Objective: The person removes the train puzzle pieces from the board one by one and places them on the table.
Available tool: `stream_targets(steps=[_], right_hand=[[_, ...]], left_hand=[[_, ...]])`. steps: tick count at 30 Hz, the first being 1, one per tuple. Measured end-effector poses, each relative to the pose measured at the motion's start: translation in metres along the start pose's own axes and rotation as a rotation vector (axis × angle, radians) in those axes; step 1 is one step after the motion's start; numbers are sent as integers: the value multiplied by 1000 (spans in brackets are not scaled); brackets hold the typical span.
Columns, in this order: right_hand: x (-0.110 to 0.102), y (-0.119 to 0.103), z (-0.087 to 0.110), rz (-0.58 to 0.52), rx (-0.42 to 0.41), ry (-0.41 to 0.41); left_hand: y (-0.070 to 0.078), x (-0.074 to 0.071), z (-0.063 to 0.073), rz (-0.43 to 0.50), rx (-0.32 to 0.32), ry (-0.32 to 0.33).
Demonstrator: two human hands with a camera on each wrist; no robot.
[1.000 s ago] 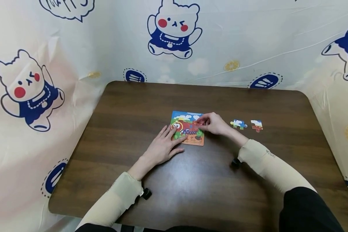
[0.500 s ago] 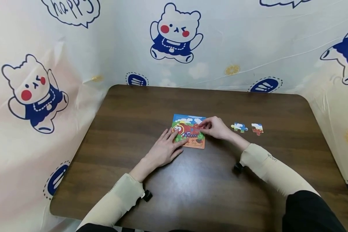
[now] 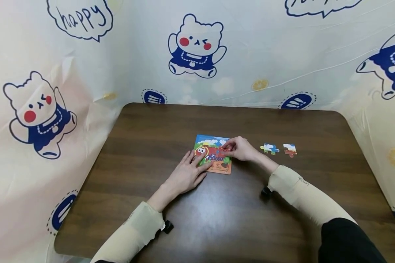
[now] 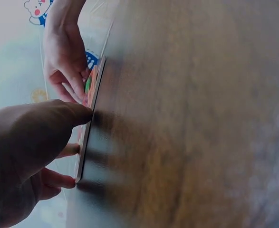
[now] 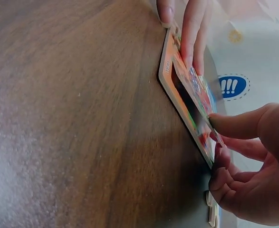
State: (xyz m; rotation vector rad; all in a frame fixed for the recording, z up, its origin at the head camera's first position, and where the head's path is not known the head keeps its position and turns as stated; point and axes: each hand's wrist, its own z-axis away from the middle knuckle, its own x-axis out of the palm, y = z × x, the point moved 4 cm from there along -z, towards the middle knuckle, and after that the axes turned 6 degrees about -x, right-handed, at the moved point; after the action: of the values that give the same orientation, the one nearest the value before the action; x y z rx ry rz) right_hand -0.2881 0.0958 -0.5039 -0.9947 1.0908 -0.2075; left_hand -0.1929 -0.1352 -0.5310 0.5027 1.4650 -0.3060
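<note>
A small square jigsaw board [image 3: 221,168], with a red cartoon character, blue sky and orange ground, lies flat on the table. My left hand [image 3: 184,175] rests at its lower left with fingers spread; in the left wrist view its fingertips touch the board's edge. At the board's right side, my right hand [image 3: 243,149] pinches a puzzle piece [image 5: 199,95] between thumb and fingers. The right wrist view shows that piece tilted up on the near side, with a dark gap between it and the tray beneath. The fingers hide part of the piece.
Two loose puzzle pieces lie right of the board: one blue and green [image 3: 270,148], the other with sky and red [image 3: 290,149]. The brown wooden table [image 3: 158,128] has a curtain printed with bears [image 3: 197,47] on several sides.
The head view has tilted, so the scene sits slightly lower in the picture. Both hands stay at the board, the right still pinching at its right side.
</note>
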Motion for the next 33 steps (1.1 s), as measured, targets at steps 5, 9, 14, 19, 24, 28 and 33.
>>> stream_targets(steps=[5, 9, 14, 19, 24, 28, 33], right_hand=[[0, -2, -1, 21, 2, -19], [-2, -3, -1, 29, -12, -39], [-3, -1, 0, -4, -14, -61], [-1, -1, 2, -13, -10, -57], [-1, -1, 2, -13, -8, -48], [-1, 3, 1, -79, 21, -45], [-1, 8, 0, -237, 101, -34]], left_hand=[[3, -6, 0, -35, 6, 8], [7, -13, 0, -68, -7, -8], [7, -12, 0, -81, -17, -26], [6, -11, 1, -77, -26, -31], [6, -12, 2, -64, -26, -38], [5, -9, 2, -47, -12, -38], [5, -11, 2, -46, -11, -43]])
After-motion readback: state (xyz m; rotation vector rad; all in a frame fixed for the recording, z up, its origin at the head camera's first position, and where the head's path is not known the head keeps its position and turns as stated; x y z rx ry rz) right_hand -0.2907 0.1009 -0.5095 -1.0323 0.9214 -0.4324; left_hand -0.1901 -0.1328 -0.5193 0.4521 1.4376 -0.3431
